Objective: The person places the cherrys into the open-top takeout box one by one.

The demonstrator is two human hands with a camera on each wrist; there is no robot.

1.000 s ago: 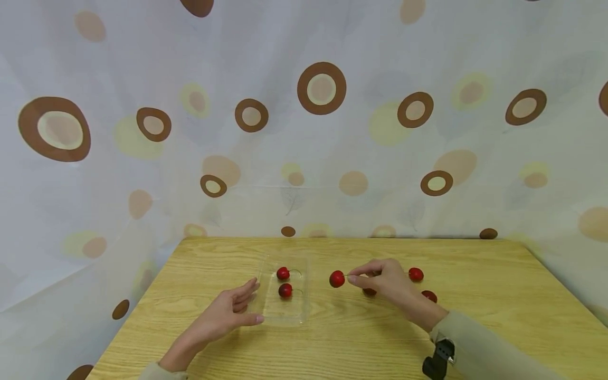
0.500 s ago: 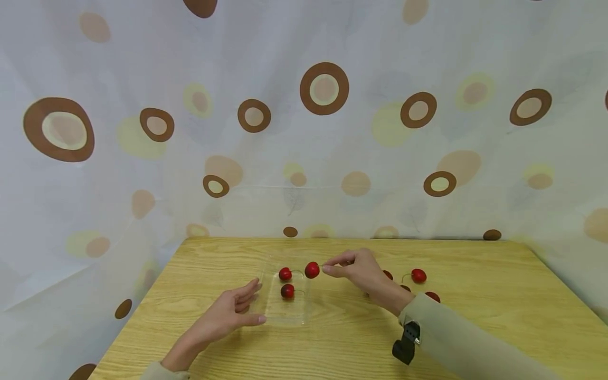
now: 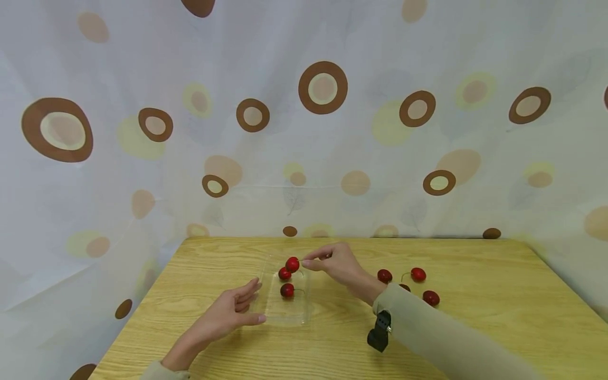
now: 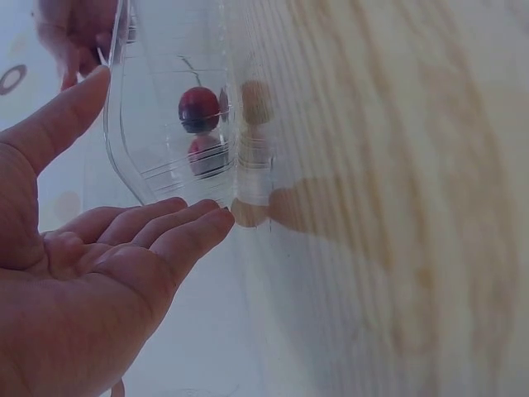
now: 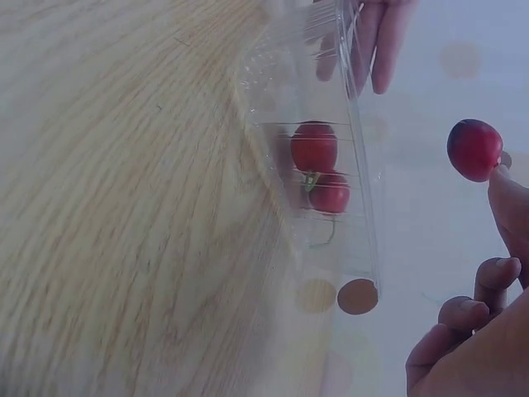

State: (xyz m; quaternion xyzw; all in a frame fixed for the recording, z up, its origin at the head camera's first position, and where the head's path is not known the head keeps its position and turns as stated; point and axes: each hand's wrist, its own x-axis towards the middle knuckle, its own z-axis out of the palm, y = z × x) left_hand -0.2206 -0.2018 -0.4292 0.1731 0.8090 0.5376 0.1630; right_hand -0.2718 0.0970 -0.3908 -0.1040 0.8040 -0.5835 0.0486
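My right hand (image 3: 334, 264) pinches a red cherry (image 3: 292, 264) by its stem and holds it above the far part of a clear plastic tray (image 3: 304, 311). In the right wrist view this cherry (image 5: 474, 150) hangs higher than the tray's rim. Two more cherries lie inside the tray, a far one (image 3: 284, 274) and a nearer, darker one (image 3: 287, 291). At the tray's left side my left hand (image 3: 223, 316) has its fingers extended and thumb apart. The left wrist view shows those fingertips (image 4: 216, 219) at the tray's wall; whether they touch it I cannot tell.
Several loose cherries lie on the wooden table (image 3: 475, 327) to the right, among them a dark one (image 3: 431, 298) and a bright one with a stem (image 3: 418, 274). One is partly hidden by the right sleeve. A patterned curtain (image 3: 361, 158) stands behind the table.
My right hand has carried the cherry leftward from beside the tray to above it, uncovering loose cherries at the right. The left hand and tray stay in place.
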